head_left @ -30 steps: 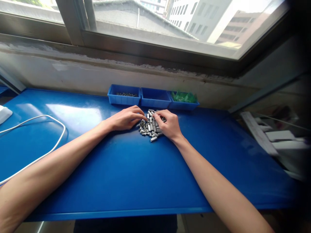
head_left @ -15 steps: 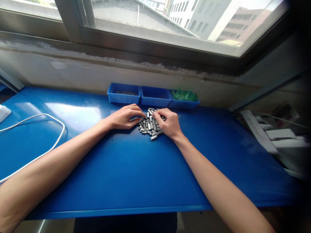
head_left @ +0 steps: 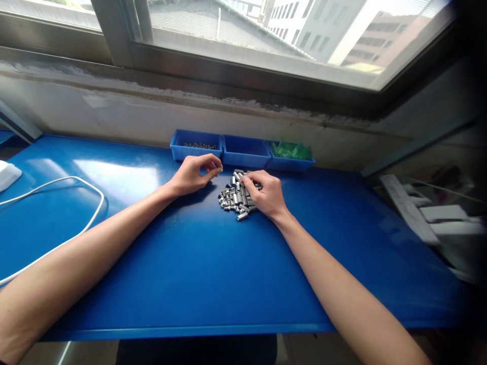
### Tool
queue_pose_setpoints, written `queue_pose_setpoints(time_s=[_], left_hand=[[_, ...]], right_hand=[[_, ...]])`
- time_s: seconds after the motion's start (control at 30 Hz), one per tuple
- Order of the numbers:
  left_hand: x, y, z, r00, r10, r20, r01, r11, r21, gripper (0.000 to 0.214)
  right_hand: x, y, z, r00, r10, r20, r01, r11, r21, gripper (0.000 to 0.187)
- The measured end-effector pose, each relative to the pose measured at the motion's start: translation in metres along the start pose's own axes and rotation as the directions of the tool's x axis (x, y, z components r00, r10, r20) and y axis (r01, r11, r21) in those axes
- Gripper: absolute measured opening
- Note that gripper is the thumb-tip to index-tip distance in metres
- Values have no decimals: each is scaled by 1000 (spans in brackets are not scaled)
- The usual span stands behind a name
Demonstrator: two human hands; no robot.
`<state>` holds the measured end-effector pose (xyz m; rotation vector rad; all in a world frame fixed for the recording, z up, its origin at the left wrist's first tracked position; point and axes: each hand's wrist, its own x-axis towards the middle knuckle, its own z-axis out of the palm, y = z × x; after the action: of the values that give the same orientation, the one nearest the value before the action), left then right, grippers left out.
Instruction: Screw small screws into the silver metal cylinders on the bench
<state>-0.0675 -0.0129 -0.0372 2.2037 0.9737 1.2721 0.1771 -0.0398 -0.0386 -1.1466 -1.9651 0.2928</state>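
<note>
A pile of small shiny metal pieces lies on the blue table, short stubby ones at its left and longer cylinder-like ones towards the right. My left hand is raised just left of and beyond the pile, thumb and fingertips drawn together in a pinch. Something tiny and pale shows at those fingertips, too small to name. Over the right side of the pile rests my right hand, its fingers bent and closed at the metal pieces. What it grips, if anything, is hidden.
Three blue bins stand along the back: the left bin has small metal parts, the middle bin shows its bare inside, and the right bin contains green pieces. A white cable loops at the left, near a white object.
My left hand has lifted away from the pile, up towards the left bin, its fingertips pinched. My right hand has stayed at the pile.
</note>
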Motion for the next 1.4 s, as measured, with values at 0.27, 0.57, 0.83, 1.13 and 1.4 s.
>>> queue_pose_setpoints(time_s=[0.27,0.57,0.83,1.13,1.4], left_hand=[[3,-6,-4,955,-110,-275,114,993,0,18],[1,-15,-1,962,-76,-261,131,971,200,22],[0,-5,4,964,63,257,-177,875,451,45],[-1,-8,4,971,69,227,-171,867,468,41],[0,-9,5,954,90,285,-214,872,441,34]], right_hand=[[0,0,0,1000,11,3,-11,1000,-1,21],[0,0,0,1000,8,-6,-8,1000,10,21],[0,0,1,1000,17,-10,-17,1000,11,20],[0,-2,0,1000,19,-9,-19,1000,-2,20],[1,-2,0,1000,16,-6,-16,1000,-13,21]])
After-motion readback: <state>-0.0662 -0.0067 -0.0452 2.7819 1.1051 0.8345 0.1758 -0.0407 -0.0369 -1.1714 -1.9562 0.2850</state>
